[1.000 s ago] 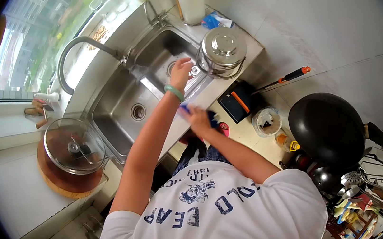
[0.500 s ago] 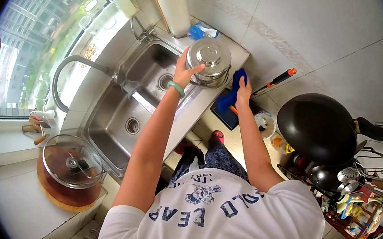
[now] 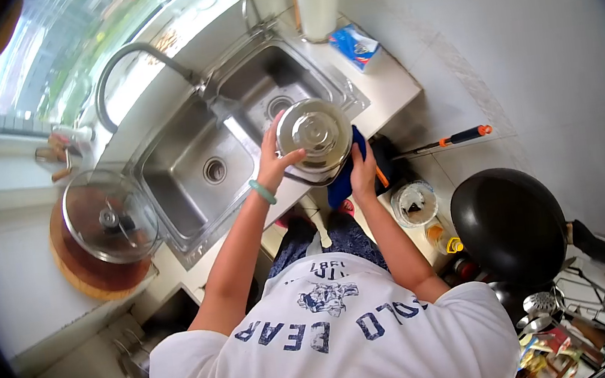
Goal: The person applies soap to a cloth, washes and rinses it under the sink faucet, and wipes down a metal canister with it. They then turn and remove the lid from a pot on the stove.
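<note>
A shiny metal pot [image 3: 316, 133] with its lid on is held between my two hands, over the front edge of the sink. My left hand [image 3: 274, 161], below a green bangle, grips the pot's left side, thumb on the lid. On the pot's right side, my right hand [image 3: 364, 173] presses a blue cloth [image 3: 343, 188] against it. The cloth hangs below the pot. The fingers behind the pot and cloth are partly hidden.
The double sink [image 3: 185, 154] with its tap [image 3: 127, 50] lies ahead. A blue-white package [image 3: 355, 48] sits on the counter's right part. At left, a glass lid [image 3: 110, 212] rests on a round wooden board [image 3: 91, 279]. A black wok [image 3: 507, 226] is at right.
The pot has left the counter at the right of the sink and come toward my body. My right hand has brought the blue cloth against its side.
</note>
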`<state>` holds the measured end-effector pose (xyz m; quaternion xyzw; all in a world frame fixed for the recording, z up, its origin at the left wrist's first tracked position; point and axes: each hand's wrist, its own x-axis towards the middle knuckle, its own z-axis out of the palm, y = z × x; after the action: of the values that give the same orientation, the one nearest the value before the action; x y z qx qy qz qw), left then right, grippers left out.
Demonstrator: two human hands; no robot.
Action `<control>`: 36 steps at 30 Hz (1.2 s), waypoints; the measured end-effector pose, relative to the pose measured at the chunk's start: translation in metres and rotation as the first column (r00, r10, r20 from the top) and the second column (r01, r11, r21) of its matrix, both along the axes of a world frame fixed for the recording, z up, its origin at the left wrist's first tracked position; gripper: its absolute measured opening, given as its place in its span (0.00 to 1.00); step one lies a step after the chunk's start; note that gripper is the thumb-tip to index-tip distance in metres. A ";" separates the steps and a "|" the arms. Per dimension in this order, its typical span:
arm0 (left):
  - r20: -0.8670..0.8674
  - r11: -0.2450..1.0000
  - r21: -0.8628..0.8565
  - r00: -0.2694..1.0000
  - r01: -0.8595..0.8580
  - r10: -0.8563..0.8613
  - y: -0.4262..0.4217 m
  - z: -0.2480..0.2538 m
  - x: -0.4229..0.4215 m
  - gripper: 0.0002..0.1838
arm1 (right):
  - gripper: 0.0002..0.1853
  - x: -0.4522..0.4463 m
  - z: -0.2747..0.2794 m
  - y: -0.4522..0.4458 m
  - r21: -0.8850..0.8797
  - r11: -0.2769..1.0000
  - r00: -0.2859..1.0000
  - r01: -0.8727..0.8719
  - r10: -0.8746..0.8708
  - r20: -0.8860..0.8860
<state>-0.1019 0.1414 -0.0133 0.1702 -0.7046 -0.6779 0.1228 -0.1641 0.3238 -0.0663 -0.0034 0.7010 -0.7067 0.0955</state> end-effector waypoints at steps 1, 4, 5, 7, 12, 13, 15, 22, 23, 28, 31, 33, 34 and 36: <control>0.011 0.999 0.037 1.000 -0.012 0.011 -0.007 0.004 0.016 0.47 | 0.21 0.013 -0.006 -0.003 0.112 0.992 0.998 -0.049 0.053 -0.029; 0.066 0.997 0.077 0.998 0.013 -0.018 -0.035 0.017 0.051 0.48 | 0.21 0.040 0.008 -0.008 0.097 0.953 0.955 -0.287 0.292 -0.043; 0.088 0.996 0.088 0.996 0.023 -0.030 -0.041 0.021 0.061 0.47 | 0.21 0.044 0.011 -0.007 0.095 0.947 0.949 -0.308 0.313 -0.036; 0.108 0.988 -0.149 0.992 -0.042 0.059 -0.044 0.032 0.074 0.45 | 0.21 0.045 0.029 -0.007 0.171 0.939 0.931 -0.297 0.325 -0.167; -0.007 0.846 -0.445 0.946 -0.293 0.324 -0.010 0.045 0.071 0.40 | 0.18 0.041 0.084 -0.026 0.288 0.930 0.851 -0.228 0.334 -0.406; -0.012 0.696 -0.664 0.934 -0.274 0.357 -0.002 0.050 0.068 0.41 | 0.18 0.042 0.093 -0.030 0.331 0.911 0.814 -0.246 0.379 -0.440; -0.013 0.612 -0.743 0.921 -0.269 0.389 0.008 0.048 0.064 0.42 | 0.18 0.044 0.099 -0.039 0.407 0.873 0.745 -0.267 0.455 -0.487; -0.065 0.499 -0.822 0.915 -0.275 0.398 0.006 0.046 0.062 0.46 | 0.15 -0.005 0.103 -0.081 0.530 0.723 0.491 -0.443 0.690 -0.532; -0.080 0.467 -0.841 0.916 -0.274 0.393 0.007 0.045 0.063 0.47 | 0.13 -0.013 0.104 -0.095 0.565 0.682 0.400 -0.464 0.731 -0.553; -0.013 0.525 -0.774 0.837 -0.355 0.548 0.010 0.050 0.060 0.63 | 0.12 -0.031 0.104 -0.153 0.539 0.402 0.145 -0.740 0.879 -0.455; 0.003 0.575 -0.751 0.868 -0.326 0.497 0.013 0.051 0.063 0.62 | 0.14 -0.028 0.109 -0.122 0.403 0.548 0.381 -0.733 0.821 -0.425; 0.022 0.609 -0.719 0.864 -0.336 0.503 0.013 0.049 0.062 0.63 | 0.15 -0.017 0.086 -0.088 0.295 0.729 0.565 -0.618 0.672 -0.479; -0.018 0.585 -0.731 0.867 -0.351 0.498 0.013 0.047 0.061 0.62 | 0.16 -0.006 0.085 -0.069 0.273 0.781 0.634 -0.561 0.618 -0.464; -0.060 0.580 -0.722 0.869 -0.378 0.492 0.013 0.048 0.063 0.57 | 0.17 0.019 0.089 -0.037 0.325 0.788 0.658 -0.523 0.615 -0.435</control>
<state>-0.0391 0.1546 0.0351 0.3260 -0.8537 -0.2850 0.2894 -0.1451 0.2866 0.0231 -0.4055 0.7208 -0.5493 0.1197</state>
